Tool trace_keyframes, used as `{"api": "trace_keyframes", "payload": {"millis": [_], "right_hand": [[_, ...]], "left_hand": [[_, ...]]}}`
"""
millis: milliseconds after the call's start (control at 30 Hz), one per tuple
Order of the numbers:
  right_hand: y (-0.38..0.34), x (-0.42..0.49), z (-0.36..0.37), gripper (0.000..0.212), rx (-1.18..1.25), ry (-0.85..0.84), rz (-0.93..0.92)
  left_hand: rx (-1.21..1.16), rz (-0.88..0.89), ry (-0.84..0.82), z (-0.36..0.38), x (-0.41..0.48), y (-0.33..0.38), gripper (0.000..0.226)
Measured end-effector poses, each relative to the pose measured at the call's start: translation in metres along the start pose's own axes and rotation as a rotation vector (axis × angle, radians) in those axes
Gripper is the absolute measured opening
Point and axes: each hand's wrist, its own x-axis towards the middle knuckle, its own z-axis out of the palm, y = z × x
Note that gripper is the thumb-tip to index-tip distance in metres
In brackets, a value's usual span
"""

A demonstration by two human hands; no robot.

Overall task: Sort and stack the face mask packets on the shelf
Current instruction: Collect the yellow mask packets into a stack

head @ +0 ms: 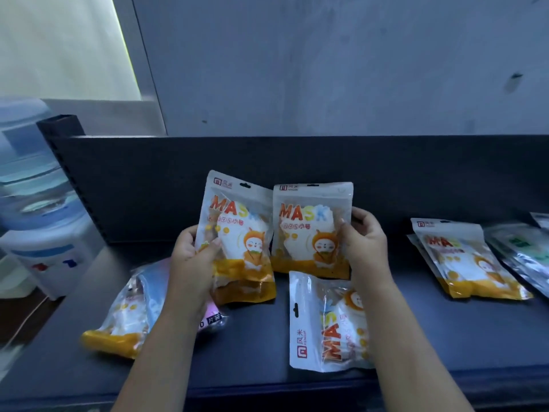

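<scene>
**Two orange mask packets up, one in each hand**

The left packet (237,236) is pinched along its left edge, thumb on the printed front, the other fingers (190,233) behind it, so those fingers are clamped on the packet. It stands upright, long axis vertical, hang-hole end up, tipped slightly right, with the "MASK" lettering facing the camera. Its orange bottom edge is down near the shelf (255,337); whether it touches, I cannot tell.

Just beside it, edges nearly meeting, the right packet (309,230) is also upright and front-on. The right hand (365,239) grips its right edge, thumb in front, fingers curled behind, closed on the packet. The left hand (193,254) sits lower, at mid-height of its packet.

Below the right packet, a third packet (323,322) lies flat on the dark shelf, turned sideways, long axis running away from the camera, partly under the right forearm.

To the left, under the left forearm, a loose pile (124,316) with orange, blue and pink packaging. Far right, a small stack of orange packets (463,263) lies flat, angled, with silvery packets (523,254) beside it. A water dispenser (38,203) stands off the shelf's left end.
</scene>
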Motion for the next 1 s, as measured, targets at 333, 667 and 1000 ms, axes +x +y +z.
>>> {"api": "trace_keyframes", "payload": {"millis": [333,667,1000], "right_hand": [[-0.051,0.013,-0.031,0.019,0.106,0.199,-0.094],[-0.073,0.020,-0.143,0.017,0.133,0.385,-0.063],[-0.108,0.034,-0.298,0.018,0.208,0.576,-0.110]], "left_hand": [[-0.223,-0.009,-0.034,0.035,-0.019,0.015,0.028],[-0.286,-0.125,-0.153,0.120,-0.061,-0.009,0.034],[-0.257,-0.224,-0.241,0.243,-0.132,-0.031,0.033]]}}
